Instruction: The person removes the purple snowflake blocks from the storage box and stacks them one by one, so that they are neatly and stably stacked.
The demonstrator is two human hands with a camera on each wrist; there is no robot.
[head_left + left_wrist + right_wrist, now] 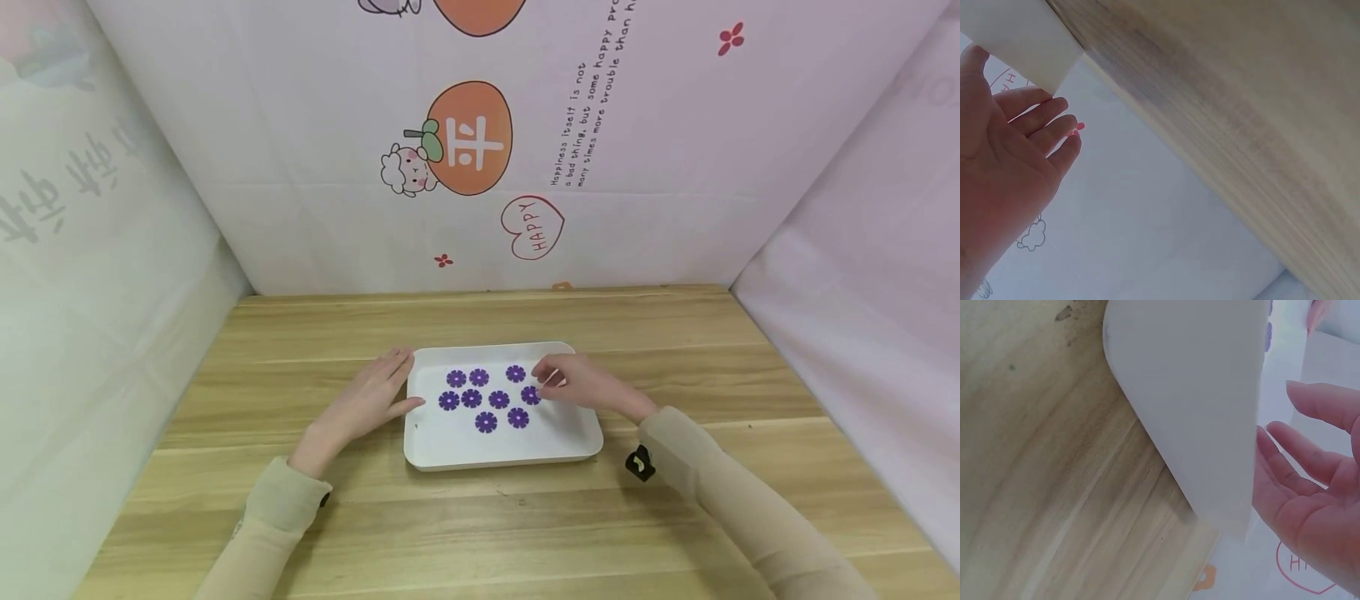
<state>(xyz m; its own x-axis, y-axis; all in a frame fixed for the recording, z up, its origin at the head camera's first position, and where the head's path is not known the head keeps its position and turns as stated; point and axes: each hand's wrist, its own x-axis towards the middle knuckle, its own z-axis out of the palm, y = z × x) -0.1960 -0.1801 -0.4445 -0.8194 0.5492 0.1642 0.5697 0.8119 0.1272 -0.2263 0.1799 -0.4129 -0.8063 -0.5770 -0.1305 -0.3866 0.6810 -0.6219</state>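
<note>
Wall (637,158): heart (533,227) says HAPPY; small print (585,125) incl. "Happiness itself is not". Tray (562,442): prob. light, stiff; hold by rim (510,462). L hand (371,396) at tray's L side, thumb wide of fingers, nothing gripped. R hand (577,383): narrow gap, nothing held, tips by rightmost disc (528,395). Discs (471,398), 9 in tray: prob. light, slippery; pinch edges.

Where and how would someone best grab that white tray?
Probably hold the white tray by both short ends, one hand from each side: its raised rim offers an edge, and gripping opposite ends should keep the purple notched discs level.
</note>
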